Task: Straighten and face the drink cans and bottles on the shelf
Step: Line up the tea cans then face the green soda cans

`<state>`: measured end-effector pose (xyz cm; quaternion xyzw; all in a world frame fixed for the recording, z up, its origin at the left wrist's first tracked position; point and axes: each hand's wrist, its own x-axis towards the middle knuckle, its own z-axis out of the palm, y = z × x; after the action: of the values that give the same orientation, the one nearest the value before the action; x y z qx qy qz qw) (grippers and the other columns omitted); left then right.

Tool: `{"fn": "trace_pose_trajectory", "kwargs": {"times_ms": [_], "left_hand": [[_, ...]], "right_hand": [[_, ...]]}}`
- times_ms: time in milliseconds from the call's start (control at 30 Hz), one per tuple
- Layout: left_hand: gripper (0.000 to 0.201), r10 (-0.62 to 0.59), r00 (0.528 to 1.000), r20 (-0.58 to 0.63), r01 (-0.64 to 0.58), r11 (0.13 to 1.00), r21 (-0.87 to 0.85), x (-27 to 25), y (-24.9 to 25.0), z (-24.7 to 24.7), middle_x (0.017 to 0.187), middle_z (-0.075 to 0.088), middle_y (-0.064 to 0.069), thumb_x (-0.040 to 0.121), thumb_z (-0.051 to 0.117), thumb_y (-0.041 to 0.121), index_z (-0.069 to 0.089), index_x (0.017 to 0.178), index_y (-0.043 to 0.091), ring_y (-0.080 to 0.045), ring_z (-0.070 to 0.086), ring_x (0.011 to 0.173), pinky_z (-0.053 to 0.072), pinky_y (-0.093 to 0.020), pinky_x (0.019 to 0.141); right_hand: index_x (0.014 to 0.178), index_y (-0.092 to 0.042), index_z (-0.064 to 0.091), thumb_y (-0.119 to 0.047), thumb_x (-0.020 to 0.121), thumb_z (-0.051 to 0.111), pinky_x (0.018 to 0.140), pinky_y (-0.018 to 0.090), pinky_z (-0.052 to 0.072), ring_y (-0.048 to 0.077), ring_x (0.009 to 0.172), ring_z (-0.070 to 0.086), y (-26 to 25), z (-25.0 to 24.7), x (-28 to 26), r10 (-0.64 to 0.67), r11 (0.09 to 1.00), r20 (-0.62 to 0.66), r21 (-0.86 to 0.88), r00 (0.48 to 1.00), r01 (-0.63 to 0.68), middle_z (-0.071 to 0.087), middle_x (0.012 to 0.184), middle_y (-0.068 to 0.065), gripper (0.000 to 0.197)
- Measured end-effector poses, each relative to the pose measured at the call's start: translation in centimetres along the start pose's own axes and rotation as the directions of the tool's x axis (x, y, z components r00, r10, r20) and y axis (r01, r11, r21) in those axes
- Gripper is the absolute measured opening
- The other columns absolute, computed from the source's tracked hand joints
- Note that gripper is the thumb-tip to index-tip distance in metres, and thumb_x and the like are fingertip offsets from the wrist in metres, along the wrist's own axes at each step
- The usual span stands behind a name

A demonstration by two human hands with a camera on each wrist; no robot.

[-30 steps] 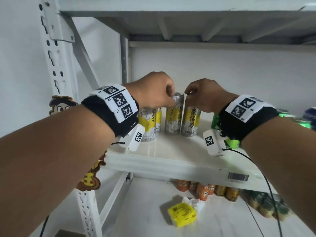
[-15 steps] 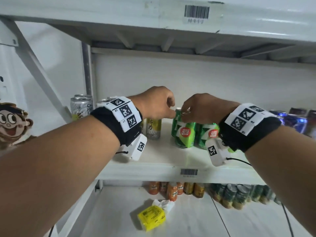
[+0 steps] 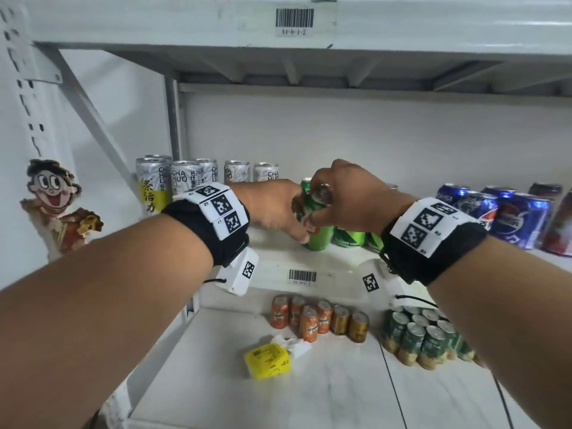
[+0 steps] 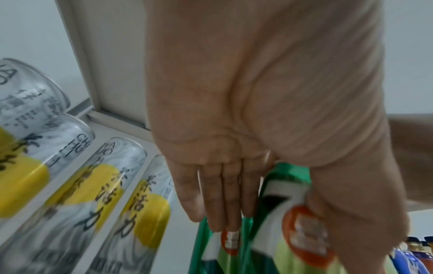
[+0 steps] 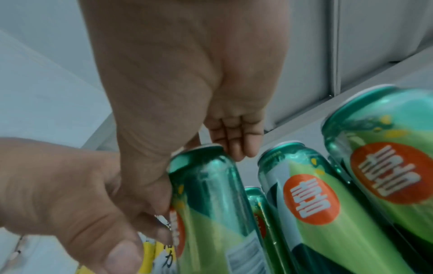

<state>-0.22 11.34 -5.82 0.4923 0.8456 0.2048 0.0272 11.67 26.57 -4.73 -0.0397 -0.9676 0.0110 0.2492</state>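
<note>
**Both hands gripping a green can**

The left hand (image 3: 272,209) and right hand (image 3: 349,199) are clasping a tall green aluminium can with an orange round logo (image 3: 318,233), standing on the white metal shelf (image 3: 278,261), beside matching cans (image 3: 349,238).

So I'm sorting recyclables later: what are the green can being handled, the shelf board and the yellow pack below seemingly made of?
Green can: thin metal, probably aluminium, with a glossy printed coat; bright streaks run down its shoulder and the rim is rolled. Shelf board: looks like painted sheet metal, white with a soft sheen, with folded ribs under the board above. Yellow pack: soft plastic film, likely tissues; it crumples and shines.
</note>
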Motion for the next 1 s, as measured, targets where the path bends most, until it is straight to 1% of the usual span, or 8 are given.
{"fn": "trace_pose_trajectory", "kwargs": {"times_ms": [133,267,400,467,600,700,833,1000], "left_hand": [[0.045,0.013,1.000,-0.027,-0.020,0.963,-0.269,-0.4,1.5,3.2,0.106,0.082,0.010,0.075,0.098,0.032,0.076,0.113,0.024,-0.010,0.076,0.104,0.058,-0.031,0.101],[0.046,-0.010,0.995,-0.102,-0.042,0.873,-0.485,-0.5,1.4,5.3,0.105,0.083,0.006,0.073,0.098,0.029,0.076,0.113,0.021,-0.012,0.078,0.102,0.061,-0.036,0.101],[0.049,-0.008,0.991,-0.131,-0.082,0.738,-0.669,-0.7,0.7,7.3,0.109,0.083,-0.001,0.073,0.097,0.030,0.075,0.115,0.021,-0.018,0.080,0.102,0.063,-0.033,0.088],[0.046,-0.005,0.987,-0.160,-0.116,0.667,-0.736,-0.8,0.4,8.6,0.114,0.082,-0.004,0.078,0.096,0.025,0.075,0.119,0.023,-0.021,0.080,0.105,0.063,-0.028,0.084],[0.049,-0.028,0.976,-0.214,-0.149,0.632,-0.761,-0.8,-0.6,9.6,0.118,0.081,-0.005,0.071,0.098,0.027,0.077,0.115,0.026,-0.024,0.078,0.112,0.063,-0.035,0.093],[0.044,-0.044,0.977,-0.208,-0.128,0.661,-0.740,-0.7,-1.0,9.6,0.110,0.083,-0.005,0.067,0.097,0.032,0.079,0.107,0.026,-0.022,0.080,0.104,0.063,-0.031,0.086],[0.065,-0.080,0.976,-0.201,-0.114,0.599,-0.793,-0.8,-1.4,9.5,0.116,0.081,-0.012,0.066,0.098,0.030,0.072,0.123,0.011,-0.029,0.079,0.110,0.064,-0.039,0.093],[0.058,-0.073,0.972,-0.225,-0.139,0.592,-0.794,-0.9,-1.4,9.4,0.118,0.080,-0.017,0.077,0.093,0.032,0.073,0.124,0.004,-0.031,0.077,0.114,0.061,-0.039,0.100]], "right_hand": [[0.118,-0.032,0.071,-0.046,0.074,0.084,0.076,0.023,0.036,0.017,0.093,0.054,0.8,0.1,-2.1,0.059,0.968,-0.080,0.248,0.995,-0.037,0.051,0.104,-0.001,0.048],[0.123,-0.024,0.068,-0.040,0.078,0.088,0.086,0.030,0.052,0.020,0.101,0.064,1.4,1.5,-3.8,0.173,0.867,-0.105,0.488,0.979,-0.100,0.061,0.116,0.004,0.052],[0.114,-0.020,0.063,-0.032,0.081,0.090,0.089,0.040,0.062,0.014,0.091,0.072,2.0,3.7,-4.7,0.320,0.605,-0.055,0.780,0.946,-0.160,0.072,0.102,-0.003,0.044],[0.114,-0.014,0.066,-0.032,0.083,0.089,0.090,0.045,0.064,0.018,0.094,0.077,2.5,5.2,-5.1,0.324,0.449,0.022,0.876,0.946,-0.174,0.078,0.102,0.001,0.042],[0.112,-0.013,0.073,-0.039,0.084,0.087,0.090,0.053,0.064,0.027,0.097,0.079,3.1,7.4,-6.0,0.252,0.327,0.108,0.926,0.962,-0.190,0.081,0.104,0.006,0.041],[0.114,-0.010,0.073,-0.036,0.089,0.083,0.091,0.051,0.063,0.026,0.097,0.079,3.3,7.4,-5.8,0.210,0.269,0.139,0.943,0.968,-0.194,0.081,0.105,0.007,0.036],[0.116,-0.005,0.072,-0.029,0.097,0.073,0.095,0.043,0.062,0.028,0.103,0.077,3.6,6.9,-5.9,0.186,0.195,0.145,0.964,0.972,-0.182,0.080,0.109,0.010,0.030],[0.117,-0.004,0.073,-0.035,0.099,0.071,0.103,0.052,0.057,0.033,0.108,0.076,4.2,7.2,-6.3,0.162,0.181,0.145,0.968,0.976,-0.174,0.079,0.112,0.014,0.036]]}}
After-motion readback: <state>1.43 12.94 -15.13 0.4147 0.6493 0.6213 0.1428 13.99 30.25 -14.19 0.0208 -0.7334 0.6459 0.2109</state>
